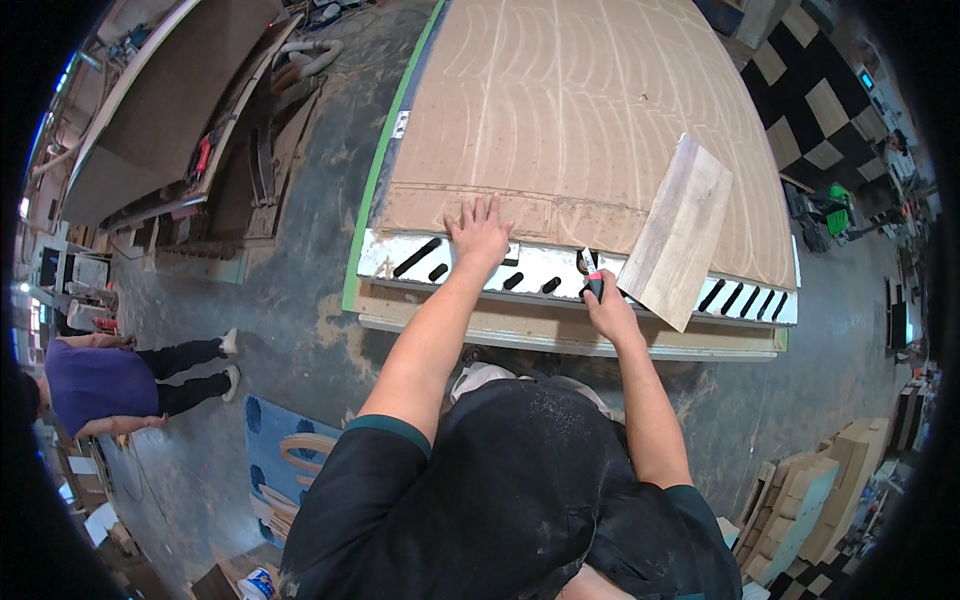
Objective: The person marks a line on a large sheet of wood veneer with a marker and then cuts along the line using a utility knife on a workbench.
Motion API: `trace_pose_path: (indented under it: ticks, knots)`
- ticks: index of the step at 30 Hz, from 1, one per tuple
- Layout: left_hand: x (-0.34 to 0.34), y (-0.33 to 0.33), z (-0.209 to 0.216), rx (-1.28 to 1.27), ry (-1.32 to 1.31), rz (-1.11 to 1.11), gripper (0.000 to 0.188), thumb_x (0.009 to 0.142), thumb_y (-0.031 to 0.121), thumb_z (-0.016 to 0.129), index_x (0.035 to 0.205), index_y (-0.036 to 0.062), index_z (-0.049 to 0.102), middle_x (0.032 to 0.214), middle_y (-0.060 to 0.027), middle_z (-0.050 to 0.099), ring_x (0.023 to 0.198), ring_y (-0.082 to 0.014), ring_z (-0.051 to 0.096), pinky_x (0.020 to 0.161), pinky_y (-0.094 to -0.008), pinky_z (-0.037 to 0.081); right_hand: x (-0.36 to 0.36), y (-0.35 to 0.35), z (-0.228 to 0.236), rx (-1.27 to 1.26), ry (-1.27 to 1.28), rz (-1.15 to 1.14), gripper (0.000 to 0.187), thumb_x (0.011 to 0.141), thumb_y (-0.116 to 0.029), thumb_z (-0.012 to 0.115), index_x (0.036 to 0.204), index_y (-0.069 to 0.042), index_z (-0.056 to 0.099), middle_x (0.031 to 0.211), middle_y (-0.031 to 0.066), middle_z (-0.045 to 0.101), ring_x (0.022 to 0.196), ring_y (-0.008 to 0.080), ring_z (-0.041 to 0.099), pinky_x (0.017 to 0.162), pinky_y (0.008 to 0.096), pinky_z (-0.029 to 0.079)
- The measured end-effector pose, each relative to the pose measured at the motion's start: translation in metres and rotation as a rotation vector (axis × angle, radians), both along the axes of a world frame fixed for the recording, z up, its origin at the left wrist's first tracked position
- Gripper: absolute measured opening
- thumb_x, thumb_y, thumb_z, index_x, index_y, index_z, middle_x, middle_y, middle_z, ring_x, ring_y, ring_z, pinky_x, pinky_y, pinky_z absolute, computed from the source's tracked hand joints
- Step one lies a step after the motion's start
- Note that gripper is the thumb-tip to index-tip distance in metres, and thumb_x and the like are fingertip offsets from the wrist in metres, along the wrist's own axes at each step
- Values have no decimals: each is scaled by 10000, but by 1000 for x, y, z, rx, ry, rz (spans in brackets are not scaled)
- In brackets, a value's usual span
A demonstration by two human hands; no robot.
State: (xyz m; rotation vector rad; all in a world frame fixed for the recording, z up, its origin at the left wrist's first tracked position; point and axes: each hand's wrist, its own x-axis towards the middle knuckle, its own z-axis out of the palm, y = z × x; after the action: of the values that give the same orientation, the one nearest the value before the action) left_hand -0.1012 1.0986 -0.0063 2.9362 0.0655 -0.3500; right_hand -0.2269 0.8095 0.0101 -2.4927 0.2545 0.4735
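My left hand [481,236] lies flat with fingers spread on the near edge of a large brown board [570,130], which is marked with pale curved lines. In my right hand [613,312] is a bladed hand tool [596,284] with a red and black handle. Its pale blade points away from me at the board's near edge; whether it is a scraper or a knife I cannot tell. Just right of it a wood-grain plank [680,235] lies slanted across the board, its near end overhanging. Below the board runs a white slotted metal edge [470,268] of the machine bed.
A green strip [385,170] borders the bed's left side. To the left stands a large tilted panel [170,100], and a person in a purple top [100,385] is on the floor behind it. Stacked boards [800,500] lean at lower right. A blue mat [270,430] holds curved wooden pieces.
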Motion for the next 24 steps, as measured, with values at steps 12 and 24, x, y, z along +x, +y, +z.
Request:
trace_pose_path:
  ticks: [12, 24]
  knots:
    - [-6, -3, -5, -39, -9, 41, 768, 1186, 565, 321, 1821, 190, 109, 1902, -94, 29, 1751, -321, 11, 1366, -685, -2, 1, 1, 3, -11, 11, 3, 648, 1081, -408, 625, 1610, -129, 376, 1419, 337, 676, 1273, 559, 667, 1071, 607, 527]
    - [-5, 3, -3, -117, 31, 23, 788, 1183, 579, 311, 1823, 190, 68, 1901, -114, -32, 1751, -319, -50, 1363, -675, -53, 1, 1, 0, -15, -10, 4, 661, 1083, -412, 628, 1617, -126, 364, 1426, 339, 672, 1274, 562, 666, 1081, 609, 525]
